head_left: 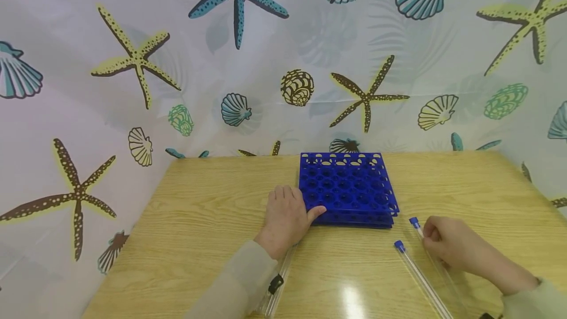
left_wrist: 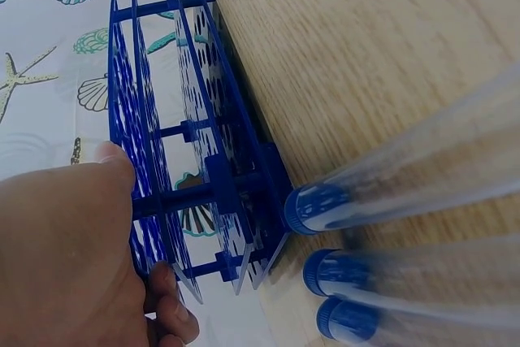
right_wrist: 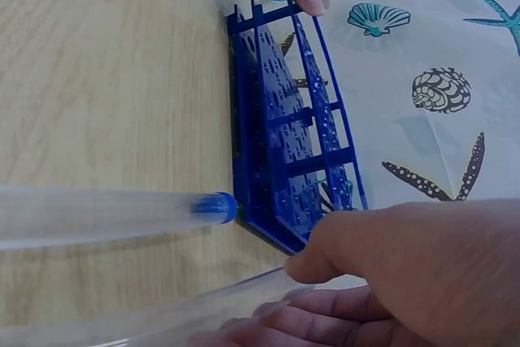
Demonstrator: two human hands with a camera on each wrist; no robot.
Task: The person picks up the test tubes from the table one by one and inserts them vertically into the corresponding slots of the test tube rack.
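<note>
A blue test tube rack [head_left: 345, 186] with rows of round holes stands on the table. My left hand [head_left: 285, 220] grips its left end, thumb over the front upper edge and fingers curled at the side. To the right of the rack, my right hand [head_left: 456, 247] pinches a clear test tube [right_wrist: 219, 302] with a blue cap [head_left: 414, 221] near its capped end; the fingers partly hide the tube. A second capped test tube [head_left: 421, 274] lies on the table just left of that hand. The left wrist view shows three capped tubes [left_wrist: 406, 176] lying beside the rack, below my left wrist.
The light wood table [head_left: 212, 206] meets a white sheet [head_left: 266, 73] printed with starfish and shells at the back and sides. My left forearm covers part of the tubes on the left. Light glares off the table's front middle.
</note>
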